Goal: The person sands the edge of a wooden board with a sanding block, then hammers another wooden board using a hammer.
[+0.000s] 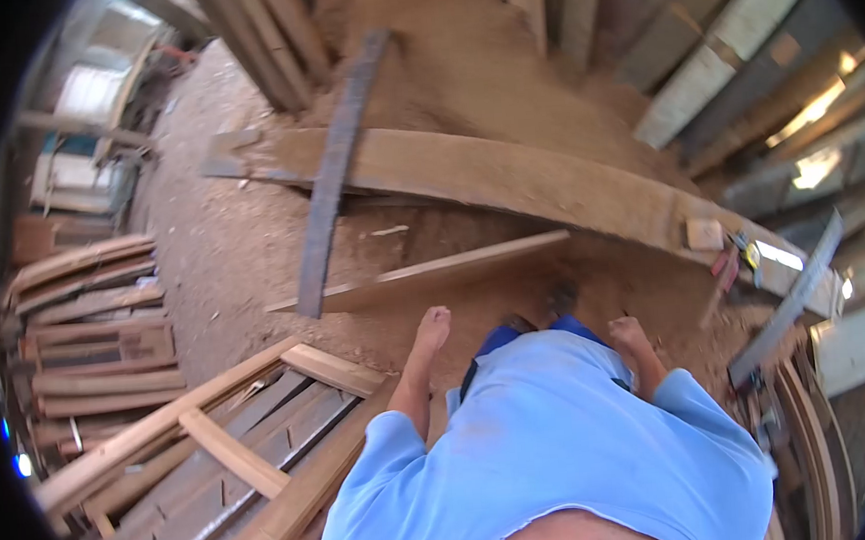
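Note:
My left hand (435,328) hangs in front of my body with its fingers curled; whatever it may hold is too small to make out. The nearest thing to it is a thin board (472,259) lying on the ground. On the other side of my body is my right hand (629,334), low beside my thigh, its fingers partly hidden and blurred. Beyond both hands a long wide plank (506,175) runs across the view, with a narrow dark board (338,176) lying crosswise over it. A small wood block (704,234) sits on the plank's right part.
A wooden frame (235,454) lies at the lower left over more boards. Stacked wood pieces (107,343) stand farther left. Tools with red handles (724,268) and a long grey strip (791,305) are at the right. Boards (728,44) lean at the upper right.

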Demonstrator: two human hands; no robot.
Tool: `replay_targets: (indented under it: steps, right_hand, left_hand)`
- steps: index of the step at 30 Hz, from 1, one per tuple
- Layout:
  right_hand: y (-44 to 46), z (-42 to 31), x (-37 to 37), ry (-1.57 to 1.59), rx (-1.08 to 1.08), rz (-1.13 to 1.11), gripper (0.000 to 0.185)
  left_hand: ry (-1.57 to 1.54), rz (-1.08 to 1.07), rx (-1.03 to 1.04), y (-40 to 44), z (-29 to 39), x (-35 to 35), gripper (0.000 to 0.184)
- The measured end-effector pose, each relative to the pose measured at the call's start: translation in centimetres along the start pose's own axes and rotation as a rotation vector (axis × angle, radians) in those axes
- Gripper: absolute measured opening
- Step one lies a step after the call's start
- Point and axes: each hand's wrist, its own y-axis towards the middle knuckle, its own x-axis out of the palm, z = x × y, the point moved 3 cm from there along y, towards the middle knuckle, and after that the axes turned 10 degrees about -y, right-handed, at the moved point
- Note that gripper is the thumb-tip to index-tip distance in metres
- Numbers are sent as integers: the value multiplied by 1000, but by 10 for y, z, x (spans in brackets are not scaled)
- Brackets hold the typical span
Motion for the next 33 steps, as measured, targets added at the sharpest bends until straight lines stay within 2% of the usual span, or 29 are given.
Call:
replay_targets:
  steps: [1,2,4,6,7,9,10,12,14,17,19,23,25,27,28,30,32,33]
  right_hand:
    - [20,14,1,33,116,-4,19]
    - [39,-8,-11,-56,141,50,18]
    - [64,-40,-42,-146,151,88,19]
    - [93,-90,-67,-405,66,192,14]
    - [105,-117,-71,-408,39,178,14]
    - [126,-178,-71,-444,-7,169,29]
    - [131,-216,-71,-442,-28,158,29]
    - [133,-293,-61,-570,-66,102,51]
    - [144,-347,-39,-596,-124,53,54]
    - [157,-401,13,-691,-194,-32,60]
    - [167,-425,50,-771,-207,-74,62]
    - [172,-456,110,-819,-146,-176,64]
    - [178,-469,136,-838,-94,-237,64]
    - [183,-472,159,-907,-1,-467,65]
    - [184,-474,166,-902,31,-465,65]
    - [182,-480,180,-968,21,-318,63]
    - [185,-502,175,-987,57,-306,61]
    - [190,-510,172,-1002,57,-295,59]
  left_hand:
    - [42,121,68,21,-4,-8,28]
    - [39,157,72,16,23,-17,28]
    - [178,336,208,-22,104,-26,41]
    - [188,392,234,-15,111,-52,43]
    - [210,428,269,-16,111,-67,44]
    - [242,514,222,-22,109,-96,49]
    - [280,567,183,-26,107,-110,53]
    - [300,614,91,-37,110,-133,57]
    - [319,639,4,-32,97,-159,61]
    - [408,739,96,-13,75,-204,66]
    - [566,931,78,-19,86,-227,68]
    - [624,903,130,5,83,-299,62]
    - [649,696,61,29,79,-328,51]
    - [650,629,30,53,81,-341,46]
    - [637,582,-10,65,83,-341,42]
    - [599,531,-18,82,88,-333,40]
    - [560,487,-35,93,92,-325,38]
    - [578,536,-6,92,91,-323,36]
